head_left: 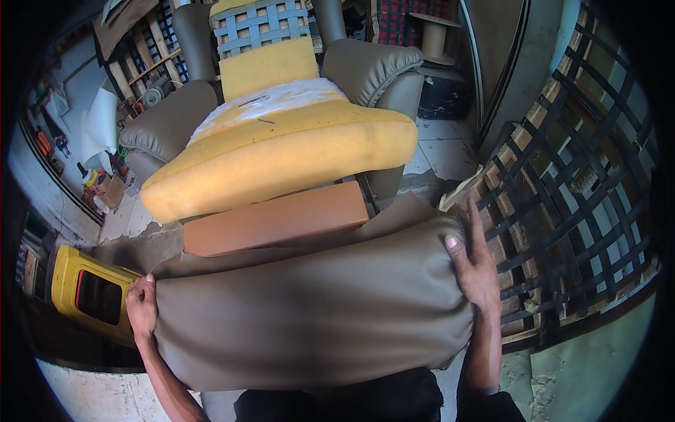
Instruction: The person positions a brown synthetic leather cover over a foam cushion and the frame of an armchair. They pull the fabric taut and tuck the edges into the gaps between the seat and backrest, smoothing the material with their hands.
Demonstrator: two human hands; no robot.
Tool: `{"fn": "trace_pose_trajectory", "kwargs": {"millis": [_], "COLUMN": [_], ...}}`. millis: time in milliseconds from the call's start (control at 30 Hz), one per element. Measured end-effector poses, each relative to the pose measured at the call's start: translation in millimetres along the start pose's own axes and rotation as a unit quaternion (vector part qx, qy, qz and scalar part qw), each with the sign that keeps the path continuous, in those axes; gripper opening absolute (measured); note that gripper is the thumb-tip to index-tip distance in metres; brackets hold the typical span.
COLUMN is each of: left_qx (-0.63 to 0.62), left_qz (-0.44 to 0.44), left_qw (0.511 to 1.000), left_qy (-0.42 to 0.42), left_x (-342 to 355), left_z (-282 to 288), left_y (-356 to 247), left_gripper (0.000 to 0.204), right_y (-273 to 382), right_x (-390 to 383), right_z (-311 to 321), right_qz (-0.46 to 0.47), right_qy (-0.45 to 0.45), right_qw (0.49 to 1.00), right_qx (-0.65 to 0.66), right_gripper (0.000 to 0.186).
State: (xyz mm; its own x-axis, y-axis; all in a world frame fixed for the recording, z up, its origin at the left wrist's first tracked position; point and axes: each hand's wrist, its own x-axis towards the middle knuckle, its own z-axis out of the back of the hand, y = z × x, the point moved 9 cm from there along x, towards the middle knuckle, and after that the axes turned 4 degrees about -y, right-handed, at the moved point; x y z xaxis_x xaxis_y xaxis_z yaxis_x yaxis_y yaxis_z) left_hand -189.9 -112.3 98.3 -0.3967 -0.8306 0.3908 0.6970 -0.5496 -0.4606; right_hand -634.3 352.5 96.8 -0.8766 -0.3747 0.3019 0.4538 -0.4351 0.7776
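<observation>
A wide brown-grey leather-like cover point(309, 316) is stretched between my hands, close in front of my body. My left hand point(143, 309) is closed on its left edge, thumb on top and fingers curled round. At the cover's right end, my right hand point(478, 274) holds the side, its thumb against the cover and its index finger stretched upward; the other fingers are partly hidden. Just beyond lies an orange-brown padded panel point(274, 219). Behind that rests a thick yellow foam seat cushion point(281, 162) with white wadding on its top, set in an armchair frame.
Brown padded armrests point(369, 70) flank the foam, and a grey webbed backrest point(261, 32) rises behind. To my right leans a wooden frame with black webbing point(562, 204). A yellow plastic stool point(63, 285) is beside my left hand. Tools and bottles point(91, 179) stand at far left.
</observation>
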Motion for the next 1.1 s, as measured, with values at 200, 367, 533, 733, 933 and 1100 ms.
{"fn": "trace_pose_trajectory", "kwargs": {"millis": [200, 367, 533, 733, 933, 1100], "left_qx": [-0.020, 0.001, -0.010, 0.013, 0.008, 0.019], "left_qz": [-0.017, -0.019, -0.025, -0.017, -0.021, -0.013], "left_qw": [0.999, 1.000, 0.999, 1.000, 0.999, 0.999], "left_qy": [-0.028, -0.024, -0.041, -0.020, -0.036, -0.026], "left_x": [-1.9, -2.7, -3.9, -3.5, -4.6, -4.6], "left_z": [-1.1, 1.3, 3.9, 3.4, 5.3, 3.8], "left_y": [-3.7, -9.8, -11.5, -13.9, -15.5, -12.2], "left_gripper": [0.046, 0.041, 0.039, 0.039, 0.039, 0.038], "right_y": [2.9, 1.7, 5.6, 6.8, 6.3, 5.0], "right_x": [3.0, 2.1, 2.2, 1.6, 2.2, 2.1], "right_z": [2.8, 2.3, 2.1, 3.2, 3.1, 3.0], "right_qz": [0.038, 0.041, 0.041, 0.043, 0.044, 0.047], "right_qy": [0.025, 0.011, 0.012, 0.011, 0.013, 0.015], "right_qw": [0.998, 0.999, 0.999, 0.999, 0.998, 0.998], "right_qx": [-0.040, -0.025, -0.024, -0.032, -0.030, -0.026], "right_gripper": [0.063, 0.057, 0.056, 0.057, 0.057, 0.056]}}
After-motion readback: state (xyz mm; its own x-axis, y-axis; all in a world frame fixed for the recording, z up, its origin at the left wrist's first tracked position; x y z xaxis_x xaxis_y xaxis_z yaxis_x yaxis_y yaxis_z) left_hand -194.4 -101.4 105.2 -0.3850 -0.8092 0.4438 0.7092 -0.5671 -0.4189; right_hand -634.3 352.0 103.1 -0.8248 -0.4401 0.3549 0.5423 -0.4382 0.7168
